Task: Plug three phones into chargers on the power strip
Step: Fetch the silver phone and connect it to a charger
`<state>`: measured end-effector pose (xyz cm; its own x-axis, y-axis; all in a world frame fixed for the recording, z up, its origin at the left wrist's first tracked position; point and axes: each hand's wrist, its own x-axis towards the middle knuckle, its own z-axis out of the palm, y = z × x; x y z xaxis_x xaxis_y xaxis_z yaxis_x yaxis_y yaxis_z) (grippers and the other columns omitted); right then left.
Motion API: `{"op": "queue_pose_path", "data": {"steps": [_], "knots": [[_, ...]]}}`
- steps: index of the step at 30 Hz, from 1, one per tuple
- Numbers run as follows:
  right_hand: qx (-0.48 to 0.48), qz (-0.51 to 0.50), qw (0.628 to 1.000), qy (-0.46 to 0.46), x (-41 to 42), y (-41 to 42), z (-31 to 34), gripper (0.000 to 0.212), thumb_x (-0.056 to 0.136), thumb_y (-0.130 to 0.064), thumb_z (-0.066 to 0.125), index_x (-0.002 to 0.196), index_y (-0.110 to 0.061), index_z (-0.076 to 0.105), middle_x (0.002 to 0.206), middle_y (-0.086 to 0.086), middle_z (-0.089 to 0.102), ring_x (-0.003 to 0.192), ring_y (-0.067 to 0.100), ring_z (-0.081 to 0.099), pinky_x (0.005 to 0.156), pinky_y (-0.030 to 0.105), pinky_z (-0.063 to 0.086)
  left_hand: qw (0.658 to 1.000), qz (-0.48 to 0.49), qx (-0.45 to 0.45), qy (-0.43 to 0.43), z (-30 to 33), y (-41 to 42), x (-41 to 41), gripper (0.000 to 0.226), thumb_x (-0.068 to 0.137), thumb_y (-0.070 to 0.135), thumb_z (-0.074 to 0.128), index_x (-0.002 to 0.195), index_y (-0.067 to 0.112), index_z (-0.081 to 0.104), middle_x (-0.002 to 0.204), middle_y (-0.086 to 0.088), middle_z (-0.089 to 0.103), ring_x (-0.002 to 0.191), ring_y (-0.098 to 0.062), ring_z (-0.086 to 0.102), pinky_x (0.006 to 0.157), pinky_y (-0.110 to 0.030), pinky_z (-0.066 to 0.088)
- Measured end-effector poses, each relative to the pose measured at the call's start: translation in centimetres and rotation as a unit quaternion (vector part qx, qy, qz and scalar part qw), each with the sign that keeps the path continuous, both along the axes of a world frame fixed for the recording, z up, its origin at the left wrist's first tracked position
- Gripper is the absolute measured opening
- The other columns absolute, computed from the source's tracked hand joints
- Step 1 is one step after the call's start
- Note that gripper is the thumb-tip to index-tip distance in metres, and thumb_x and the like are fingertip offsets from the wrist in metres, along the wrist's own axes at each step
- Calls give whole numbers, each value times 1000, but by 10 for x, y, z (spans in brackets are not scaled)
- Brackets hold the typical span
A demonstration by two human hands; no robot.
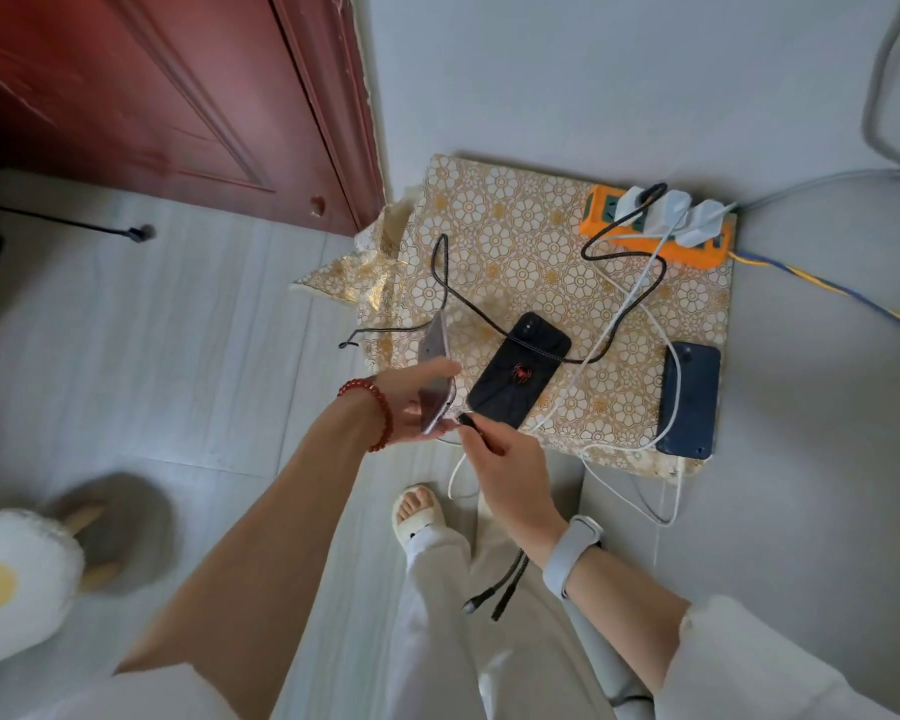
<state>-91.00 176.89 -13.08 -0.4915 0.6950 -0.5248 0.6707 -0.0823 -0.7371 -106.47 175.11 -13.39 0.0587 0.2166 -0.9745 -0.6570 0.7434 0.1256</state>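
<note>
Head camera, looking down at a low table draped in a glossy cloth printed with gold flowers. The left hand grips a slim silver phone on edge just off the table's near corner, fingers closed around its body. The right hand pinches the small black plug of a charging cable, its tip right at the phone's bottom edge; whether it is seated cannot be told. To do this well, the plug probably needs lining up square with the port and a straight push while the left hand braces the phone.

On the cloth lie a black phone with a red spider emblem, a braided black cable draped across it, and a dark blue phone with a smooth white cable running along its left edge. At the far corner sits an orange power strip holding three white chargers.
</note>
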Motion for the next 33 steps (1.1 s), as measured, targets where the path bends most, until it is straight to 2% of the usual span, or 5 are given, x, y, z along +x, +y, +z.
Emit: {"op": "queue_pose_path", "data": {"steps": [9, 16, 21, 28, 33], "knots": [[62, 37, 997, 14, -26, -12, 27, 19, 86, -20, 53, 70, -15, 62, 49, 1, 47, 50, 15, 39, 50, 31, 31, 991, 132, -11, -12, 24, -17, -3, 41, 80, 35, 65, 93, 0, 49, 76, -11, 52, 65, -19, 54, 50, -25, 56], [134, 44, 989, -43, -34, -21, 22, 19, 86, -23, 52, 74, -16, 64, 53, -2, 50, 55, 21, 48, 51, 29, 34, 978, 208, -10, -28, 22, -19, -7, 45, 79, 34, 65, 104, 2, 46, 80, -10, 48, 71, -20, 50, 64, -29, 50], [221, 127, 962, -94, -38, -23, 21, 29, 87, -28, 43, 72, -13, 63, 57, 7, 59, 52, 24, 46, 51, 26, 28, 974, 221, -34, 39, 14, -21, -6, 72, 66, 32, 76, 124, 4, 42, 104, -14, 53, 82, -25, 56, 55, -32, 56], [195, 184, 958, -99, -40, -23, 19, 39, 84, -30, 30, 68, -7, 57, 65, 13, 63, 55, 23, 41, 49, 30, 22, 972, 204, -57, 99, 6, -24, 4, 32, 71, 23, 72, 85, 5, 49, 91, -13, 53, 76, -25, 54, 75, -35, 51], [150, 161, 972, -79, -33, -29, 10, 33, 85, -29, 34, 62, -11, 49, 58, 13, 58, 53, 22, 41, 53, 31, 28, 976, 150, -55, 147, -3, -29, 7, 56, 60, 30, 79, 101, 1, 54, 86, -9, 57, 82, -26, 59, 79, -38, 55]]}}
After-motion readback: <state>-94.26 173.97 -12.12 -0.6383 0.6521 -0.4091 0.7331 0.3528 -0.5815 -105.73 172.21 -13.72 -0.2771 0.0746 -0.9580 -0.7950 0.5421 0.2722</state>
